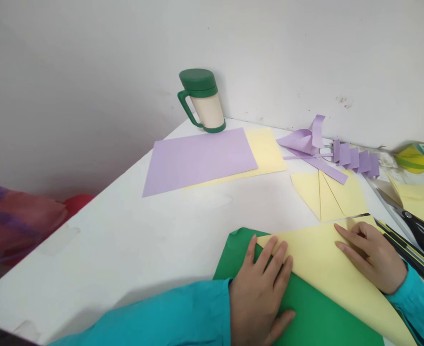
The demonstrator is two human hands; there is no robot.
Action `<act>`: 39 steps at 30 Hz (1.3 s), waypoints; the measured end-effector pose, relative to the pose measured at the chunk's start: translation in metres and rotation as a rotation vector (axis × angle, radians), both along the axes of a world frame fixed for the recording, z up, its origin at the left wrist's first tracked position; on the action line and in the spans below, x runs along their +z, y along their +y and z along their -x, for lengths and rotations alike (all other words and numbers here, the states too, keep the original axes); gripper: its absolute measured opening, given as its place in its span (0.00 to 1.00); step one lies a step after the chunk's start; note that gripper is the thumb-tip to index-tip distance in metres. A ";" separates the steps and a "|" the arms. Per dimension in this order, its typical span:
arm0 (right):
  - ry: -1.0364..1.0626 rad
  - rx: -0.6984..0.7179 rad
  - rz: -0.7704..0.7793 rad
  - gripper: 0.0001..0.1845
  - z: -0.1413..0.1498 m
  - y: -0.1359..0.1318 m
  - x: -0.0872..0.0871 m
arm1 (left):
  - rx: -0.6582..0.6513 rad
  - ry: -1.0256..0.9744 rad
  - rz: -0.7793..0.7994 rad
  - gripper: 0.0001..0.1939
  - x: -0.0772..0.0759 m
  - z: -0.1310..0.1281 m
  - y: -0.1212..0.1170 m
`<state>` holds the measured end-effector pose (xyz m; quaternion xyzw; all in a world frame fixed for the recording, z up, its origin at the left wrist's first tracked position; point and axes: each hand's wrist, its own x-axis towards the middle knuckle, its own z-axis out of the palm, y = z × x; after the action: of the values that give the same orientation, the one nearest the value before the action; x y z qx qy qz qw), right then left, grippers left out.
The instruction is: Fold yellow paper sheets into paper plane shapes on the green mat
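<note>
A pale yellow sheet of paper (316, 254), folded over at a slant, lies on a green sheet (305, 307) at the front of the table. My left hand (260, 293) rests flat with fingers spread, its fingertips on the yellow paper's pointed left end and its palm over the green. Farther right, my right hand (372, 257) touches the upper part of the yellow paper. Its thumb and index finger are stretched out and apart, while the other fingers curl under, partly hidden. Neither hand grips anything that I can see.
Behind lie a purple sheet (200, 158), a yellow sheet (267, 151), creased yellow paper (330, 197) and purple paper pieces (301, 142). A green-lidded mug (208, 105) stands by the wall. Scissors (413, 221), a yellow-black cutter (409, 254) and a tape roll (418, 157) are at right.
</note>
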<state>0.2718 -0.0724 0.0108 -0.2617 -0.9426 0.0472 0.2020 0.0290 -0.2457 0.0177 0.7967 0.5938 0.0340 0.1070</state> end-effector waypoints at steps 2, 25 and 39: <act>0.001 0.001 -0.001 0.20 0.000 0.000 0.000 | -0.007 -0.008 0.006 0.35 0.001 0.002 0.001; -0.025 -0.010 0.013 0.21 -0.002 0.001 -0.003 | 0.001 0.008 -0.056 0.36 -0.003 -0.001 -0.003; -0.002 -0.023 0.031 0.20 0.000 0.000 0.000 | -0.033 -0.029 0.024 0.37 0.000 0.006 0.002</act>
<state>0.2720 -0.0726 0.0112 -0.2757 -0.9388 0.0593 0.1977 0.0229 -0.2439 0.0177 0.8044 0.5794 0.0366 0.1259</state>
